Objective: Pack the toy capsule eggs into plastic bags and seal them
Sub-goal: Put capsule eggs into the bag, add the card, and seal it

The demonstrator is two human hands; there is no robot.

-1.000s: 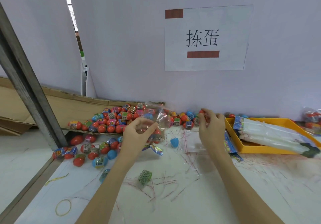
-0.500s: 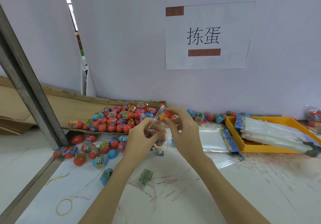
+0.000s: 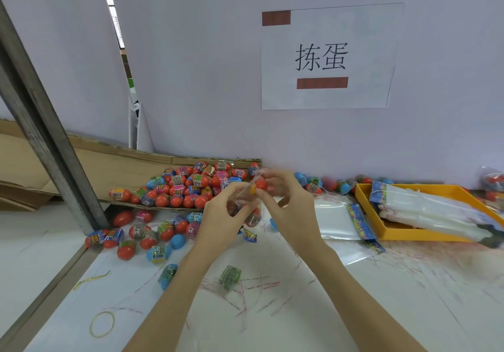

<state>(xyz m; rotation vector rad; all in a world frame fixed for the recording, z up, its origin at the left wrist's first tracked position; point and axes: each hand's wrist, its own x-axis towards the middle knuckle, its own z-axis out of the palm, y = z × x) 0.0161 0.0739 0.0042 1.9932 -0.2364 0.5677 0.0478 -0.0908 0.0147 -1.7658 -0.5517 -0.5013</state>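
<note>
My left hand grips a clear plastic bag that has eggs inside, held above the table's middle. My right hand pinches an orange capsule egg at the bag's open top, right beside the left fingers. A big heap of orange and blue capsule eggs lies on cardboard behind the hands. More loose eggs are scattered on the white table to the left. A flat empty bag with a printed header lies to the right.
A yellow tray holding a stack of clear bags stands at the right. A slanted metal post rises at the left. Red sealing strips litter the table, and a rubber band lies near the front left.
My right hand came left from the eggs by the wall, carrying an orange egg to the bag. My left hand lifted the bag slightly toward it.
</note>
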